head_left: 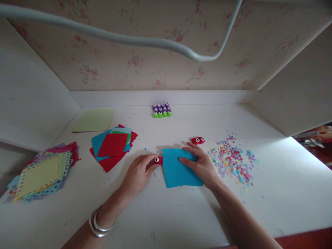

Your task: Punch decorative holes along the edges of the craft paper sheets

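Observation:
Between the thumb and fingers of my left hand (140,171) is a small red craft punch (160,160) with a white and black button on top. It sits at the left edge of a blue paper sheet (178,173), whose upper left corner has small punched holes. My right hand (201,162) lies over the sheet's right side, thumb on top and fingers spread along the upper edge. Just beyond those fingertips rest two more red punches (198,140). Whether the right fingers pinch the sheet or only press it cannot be made out.
Purple and green punches (162,110) stand in rows at the back. Colourful paper confetti (234,159) is scattered at right. At left lie coloured sheets (112,147), a pale green stack (93,120) and a pile of hole-edged sheets (43,174). A white cable (145,42) hangs across the top.

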A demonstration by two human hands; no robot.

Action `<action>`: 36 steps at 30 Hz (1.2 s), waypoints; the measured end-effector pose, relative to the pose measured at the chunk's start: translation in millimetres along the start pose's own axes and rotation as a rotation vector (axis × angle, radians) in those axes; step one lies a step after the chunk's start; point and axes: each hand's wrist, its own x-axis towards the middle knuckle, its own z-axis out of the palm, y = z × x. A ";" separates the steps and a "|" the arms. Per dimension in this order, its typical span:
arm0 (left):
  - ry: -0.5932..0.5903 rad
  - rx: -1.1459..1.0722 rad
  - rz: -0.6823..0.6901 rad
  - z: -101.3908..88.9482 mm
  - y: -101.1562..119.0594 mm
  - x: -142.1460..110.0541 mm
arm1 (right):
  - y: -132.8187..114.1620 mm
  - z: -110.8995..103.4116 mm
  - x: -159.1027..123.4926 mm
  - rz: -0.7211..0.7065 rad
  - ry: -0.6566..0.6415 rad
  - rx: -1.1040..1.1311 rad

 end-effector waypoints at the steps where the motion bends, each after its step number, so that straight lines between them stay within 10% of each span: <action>1: 0.000 0.006 0.003 0.3 0.1 0.0 | -0.2 0.2 -0.5 -0.001 -0.002 0.004; 36: -0.029 -0.012 -0.087 0.2 -1.2 0.2 | -7.4 -0.3 -7.3 0.197 -0.067 0.175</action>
